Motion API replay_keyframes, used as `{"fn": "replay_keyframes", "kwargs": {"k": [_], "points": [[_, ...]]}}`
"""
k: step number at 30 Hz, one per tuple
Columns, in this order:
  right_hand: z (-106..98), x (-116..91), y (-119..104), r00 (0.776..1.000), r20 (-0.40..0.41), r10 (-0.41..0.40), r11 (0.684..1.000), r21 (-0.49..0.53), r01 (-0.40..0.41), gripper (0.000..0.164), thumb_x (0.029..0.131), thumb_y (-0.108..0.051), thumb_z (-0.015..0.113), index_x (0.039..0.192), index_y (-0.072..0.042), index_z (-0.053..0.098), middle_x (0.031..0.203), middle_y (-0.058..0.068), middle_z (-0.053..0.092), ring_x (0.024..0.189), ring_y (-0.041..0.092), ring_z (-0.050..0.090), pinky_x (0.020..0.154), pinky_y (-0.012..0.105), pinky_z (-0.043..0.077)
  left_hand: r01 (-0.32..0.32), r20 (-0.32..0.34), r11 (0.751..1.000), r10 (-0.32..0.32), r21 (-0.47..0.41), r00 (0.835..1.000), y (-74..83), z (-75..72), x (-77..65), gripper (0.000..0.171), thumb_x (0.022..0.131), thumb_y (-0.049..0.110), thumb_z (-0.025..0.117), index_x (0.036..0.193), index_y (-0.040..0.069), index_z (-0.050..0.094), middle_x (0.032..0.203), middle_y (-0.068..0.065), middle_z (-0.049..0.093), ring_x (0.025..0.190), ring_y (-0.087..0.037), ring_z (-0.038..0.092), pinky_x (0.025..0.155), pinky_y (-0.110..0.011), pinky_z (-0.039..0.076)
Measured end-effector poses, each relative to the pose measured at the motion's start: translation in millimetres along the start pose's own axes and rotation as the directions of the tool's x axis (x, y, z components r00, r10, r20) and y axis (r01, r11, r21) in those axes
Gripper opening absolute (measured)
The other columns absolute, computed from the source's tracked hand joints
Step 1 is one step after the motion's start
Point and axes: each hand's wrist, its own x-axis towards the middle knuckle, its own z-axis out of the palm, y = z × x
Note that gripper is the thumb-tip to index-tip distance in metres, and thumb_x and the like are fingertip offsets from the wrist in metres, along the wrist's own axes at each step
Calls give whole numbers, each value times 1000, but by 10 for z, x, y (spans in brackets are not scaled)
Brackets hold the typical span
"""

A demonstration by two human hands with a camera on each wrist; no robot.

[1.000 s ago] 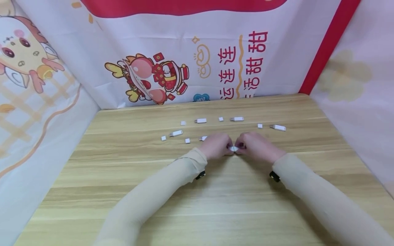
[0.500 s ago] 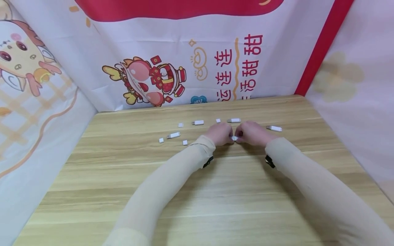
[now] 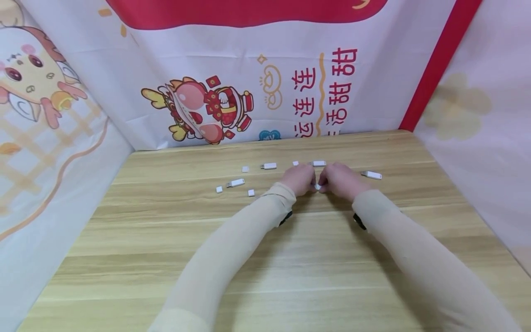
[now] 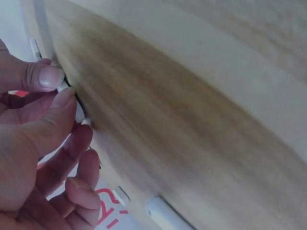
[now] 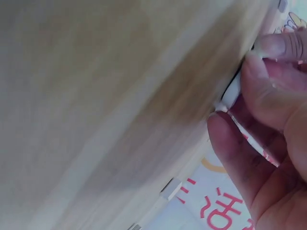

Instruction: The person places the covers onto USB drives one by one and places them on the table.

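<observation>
My left hand (image 3: 299,179) and right hand (image 3: 342,180) meet over the far part of the table, fingertips nearly together. Between them they pinch a small white USB stick (image 3: 318,186), mostly covered by the fingers. In the left wrist view, its white body (image 4: 79,113) shows past my left thumb, low over the wood. From the right wrist, a white strip (image 5: 233,91) shows between my right thumb and forefinger. Whether a cap is on it I cannot tell. Just behind the hands lies another USB stick (image 3: 319,163), with a loose white cap (image 3: 295,163) to its left.
More uncapped white USB sticks lie around: one at the back (image 3: 269,166), one at left (image 3: 236,183), one at right (image 3: 371,175). Square white caps sit at left, such as the front cap (image 3: 250,192). Printed cloth (image 3: 224,46) walls the wooden table (image 3: 166,258).
Both hands have moved away from me across the table, carrying the white USB stick, and now sit slightly closer together. The loose sticks and caps stay put.
</observation>
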Motion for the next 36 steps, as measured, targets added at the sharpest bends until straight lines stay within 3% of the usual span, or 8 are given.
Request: {"fn": "replay_keyframes", "kwargs": {"k": [6, 10, 16, 20, 25, 33, 36], "points": [[13, -24, -53, 999, -32, 7, 999, -33, -8, 6, 83, -9, 81, 87, -6, 77, 85, 6, 72, 83, 24, 66, 82, 42, 54, -3, -2, 1000, 3, 12, 1000, 21, -12, 7, 9, 87, 16, 77, 93, 10, 73, 90, 0, 67, 80, -14, 60, 74, -25, 50], [4, -28, -68, 999, -21, 24, 999, -39, -25, 5, 83, -7, 79, 86, -5, 76, 83, 6, 71, 80, 24, 65, 81, 42, 53, -23, 3, 1000, 23, 20, 1000, 45, -21, 2, 2, 88, 10, 73, 88, 10, 72, 89, -2, 64, 79, -16, 59, 73, -24, 49], [-16, -13, -85, 999, 13, 31, 999, -31, -31, 4, 84, -5, 76, 82, -7, 74, 79, 3, 68, 77, 23, 61, 78, 42, 52, -20, 13, 1000, 20, 18, 1000, 63, -33, -15, 5, 90, 9, 71, 86, 9, 69, 86, -4, 61, 77, -18, 57, 70, -26, 48], [-23, -2, -75, 998, 43, 51, 999, -4, -51, 4, 85, -6, 77, 88, -6, 74, 82, 3, 68, 79, 22, 62, 79, 42, 52, -22, 29, 1000, 22, -7, 999, 32, -34, -24, 7, 89, 11, 74, 88, 8, 68, 84, -4, 63, 76, -18, 58, 69, -27, 48], [-57, -10, -54, 996, 84, 30, 998, 47, -34, 16, 85, -8, 78, 100, -3, 74, 89, 5, 71, 86, 23, 64, 84, 45, 52, -15, 35, 999, 16, -40, 999, -55, -55, -30, 19, 85, 17, 79, 97, 6, 70, 91, -4, 68, 82, -16, 61, 75, -26, 50], [-169, -10, -179, 991, 127, 48, 997, 58, -56, 34, 91, -19, 74, 120, -3, 68, 114, 10, 69, 106, 28, 63, 95, 49, 48, 38, 12, 987, -37, -155, 999, -330, -391, -365, 27, 83, 15, 80, 107, 3, 73, 105, -9, 71, 94, -21, 65, 86, -32, 52], [-188, 30, -285, 990, 127, 58, 997, 41, -63, 33, 93, -22, 72, 121, -5, 69, 116, 9, 68, 109, 28, 61, 97, 49, 47, 63, 16, 988, -62, -143, 998, -479, -495, -506, 28, 85, 16, 79, 110, 3, 74, 108, -9, 71, 97, -21, 65, 87, -33, 52]]}}
